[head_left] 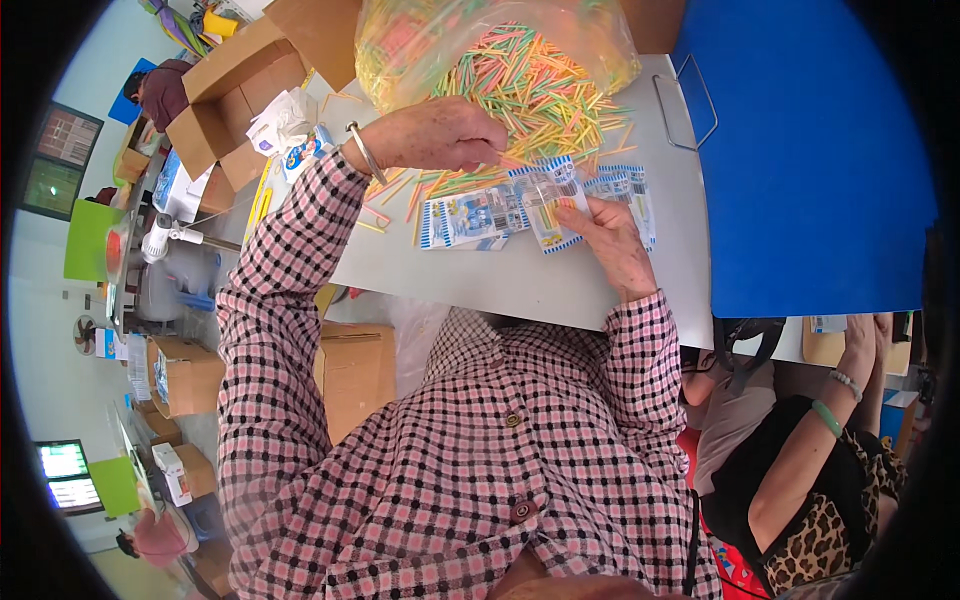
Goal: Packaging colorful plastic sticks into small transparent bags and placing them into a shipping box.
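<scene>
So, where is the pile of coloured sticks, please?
In the head view, the pile is at top centre, at the mouth of the clear plastic bag, beyond and right of the left hand.

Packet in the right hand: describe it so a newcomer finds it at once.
On the pale table, look just below the heap of coloured sticks spilling from the clear bag. There, between other blue-and-white packets, is the packet; unlike them, it is gripped by the right hand.

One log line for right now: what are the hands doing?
left hand: by pastel sticks, grip unclear | right hand: pinching blue-and-white packet | table: more packets, clear bag
</scene>
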Demonstrator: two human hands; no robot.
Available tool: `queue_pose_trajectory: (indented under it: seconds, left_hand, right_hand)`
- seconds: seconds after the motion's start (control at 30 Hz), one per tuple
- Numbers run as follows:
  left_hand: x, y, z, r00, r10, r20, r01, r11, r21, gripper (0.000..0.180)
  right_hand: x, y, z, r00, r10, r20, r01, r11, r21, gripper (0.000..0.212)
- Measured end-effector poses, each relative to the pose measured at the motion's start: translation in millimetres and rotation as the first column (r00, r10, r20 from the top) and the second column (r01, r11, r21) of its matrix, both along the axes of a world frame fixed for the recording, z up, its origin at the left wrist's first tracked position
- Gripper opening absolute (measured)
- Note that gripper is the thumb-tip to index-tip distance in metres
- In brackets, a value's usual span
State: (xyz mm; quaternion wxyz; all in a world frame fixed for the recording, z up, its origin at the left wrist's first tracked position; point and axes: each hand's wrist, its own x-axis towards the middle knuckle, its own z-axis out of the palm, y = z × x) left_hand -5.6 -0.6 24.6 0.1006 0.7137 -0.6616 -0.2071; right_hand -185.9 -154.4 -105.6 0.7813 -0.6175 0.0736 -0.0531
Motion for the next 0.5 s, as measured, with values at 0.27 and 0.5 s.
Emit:
queue_pose_trajectory:
  seconds: [0.27,0.5]
  left_hand:
    - [-7,-3,-12,0.988,-0.128,0.085,0.131,0.991,-0.029,0.013]
    - [-21,-15,-26,0.999,0.020,0.029,-0.010,0.946,-0.323,0.022]
  right_hand:
    - [-3,4,16,0.995,0.082,-0.064,-0.088,0.991,-0.100,0.024]
    - [0,-1,-1,0.996,0.085,-0.033,-0.081,0.990,0.117,0.024]
